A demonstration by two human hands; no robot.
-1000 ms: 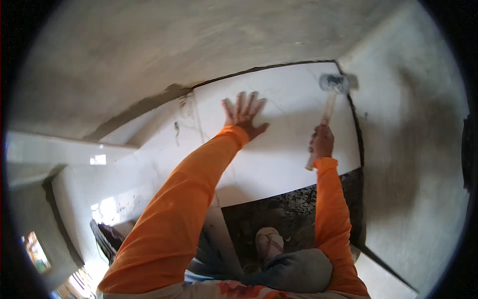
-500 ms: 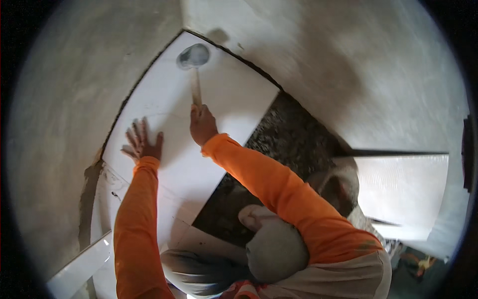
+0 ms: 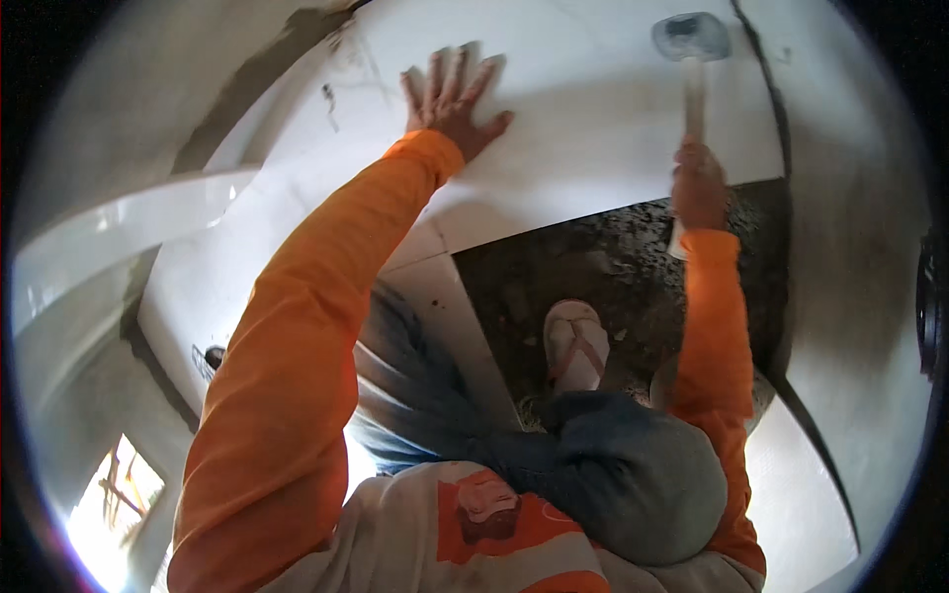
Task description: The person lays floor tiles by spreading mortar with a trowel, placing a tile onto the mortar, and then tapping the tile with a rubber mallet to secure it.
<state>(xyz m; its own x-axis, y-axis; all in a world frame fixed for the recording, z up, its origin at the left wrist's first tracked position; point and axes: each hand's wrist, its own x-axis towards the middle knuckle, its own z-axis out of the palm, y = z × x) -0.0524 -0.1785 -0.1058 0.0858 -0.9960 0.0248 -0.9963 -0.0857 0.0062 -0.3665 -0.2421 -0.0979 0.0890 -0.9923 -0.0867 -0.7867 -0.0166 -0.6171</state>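
My left hand [image 3: 448, 109] lies palm down, fingers spread, on a large white veined tile [image 3: 573, 138]. My right hand [image 3: 700, 188] is closed round the wooden handle of a mallet [image 3: 689, 36], whose grey, slightly blurred head is over the tile near its right edge; whether it touches cannot be told. Below the tile is a patch of dark, rough mortar [image 3: 623, 247], where my sandalled foot [image 3: 573, 341] rests beside a smaller tile strip [image 3: 435, 306].
A grey wall [image 3: 850, 217] rises close on the right, with a pale panel [image 3: 796, 474] at its foot. A round container [image 3: 761, 395] is partly hidden behind my right arm. A glossy white ledge [image 3: 124, 222] and a bright window [image 3: 117, 489] are on the left.
The view swung toward the corner, then back, leaving the tile higher in the picture now. My left hand stays spread on the tile; my right hand still holds the mallet.
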